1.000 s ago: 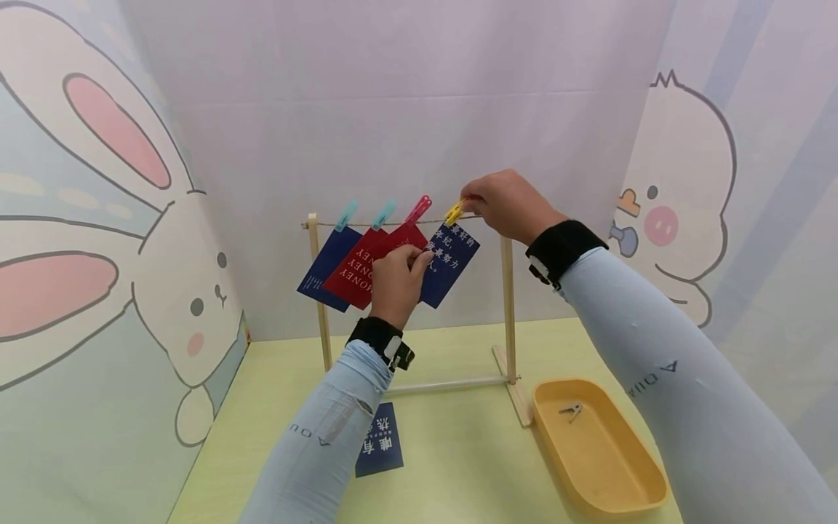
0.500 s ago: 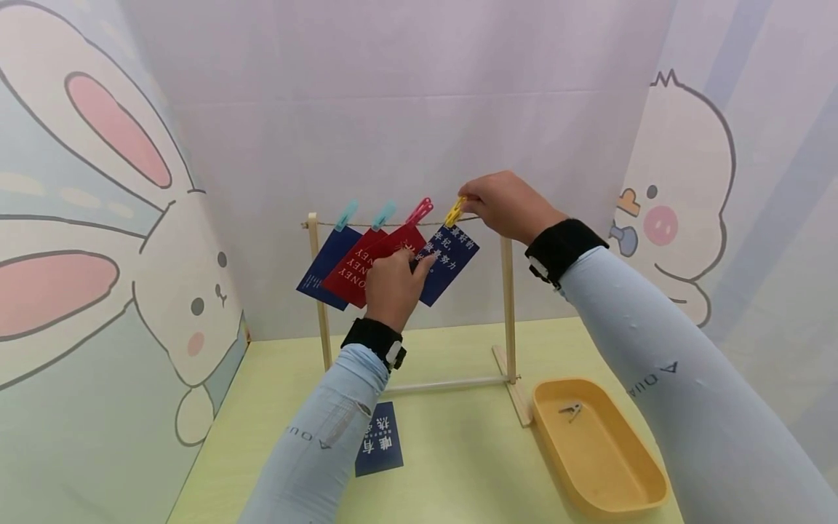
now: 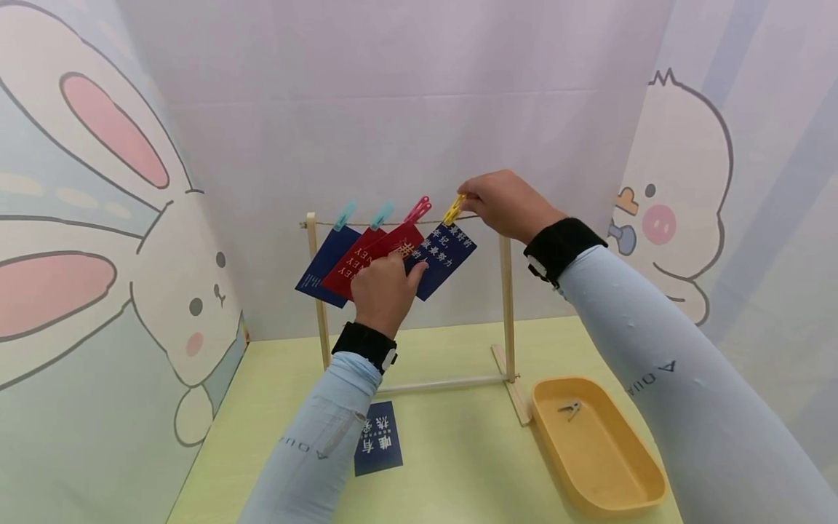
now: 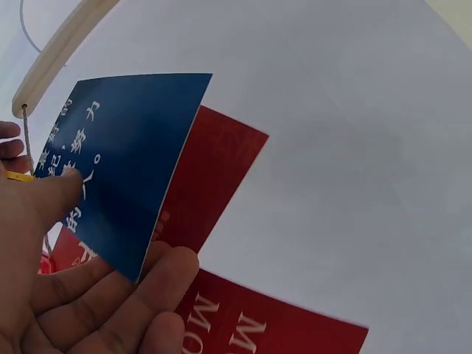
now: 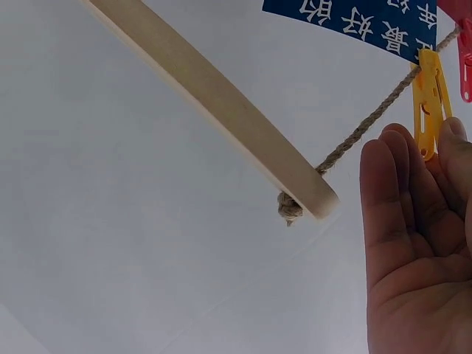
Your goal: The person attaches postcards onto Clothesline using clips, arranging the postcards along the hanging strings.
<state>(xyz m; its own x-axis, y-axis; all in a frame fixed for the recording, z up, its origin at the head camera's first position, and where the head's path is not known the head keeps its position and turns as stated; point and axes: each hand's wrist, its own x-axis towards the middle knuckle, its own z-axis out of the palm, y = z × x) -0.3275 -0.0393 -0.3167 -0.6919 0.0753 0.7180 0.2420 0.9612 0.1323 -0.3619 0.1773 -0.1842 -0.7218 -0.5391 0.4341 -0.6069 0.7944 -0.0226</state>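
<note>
My right hand [image 3: 513, 204] pinches a yellow clothespin [image 3: 453, 209] between thumb and fingers. The clothespin sits on the twine [image 5: 369, 124] at the top of a blue card [image 3: 447, 256] with white characters. My left hand [image 3: 385, 291] is at the lower left edge of this card, thumb [image 4: 55, 195] spread over its front and loosely bent fingers [image 4: 166, 284] behind it, apart from the thumb. Just left, a red card [image 3: 401, 239] hangs under a pink clothespin [image 3: 417, 209], partly hidden by my left hand.
Another red card [image 3: 347, 269] and a blue card [image 3: 324, 266] hang farther left under light-blue clothespins. The twine runs between wooden posts [image 3: 508, 306]. Another blue card [image 3: 380, 440] lies on the table [image 3: 458, 451]. A yellow tray [image 3: 609, 473] at right holds a grey clip [image 3: 571, 410].
My left hand has shifted left and slightly down, its thumb and fingers spreading from their pinch on the blue card. That card's lower end has swung left. My right hand stays on the yellow clothespin.
</note>
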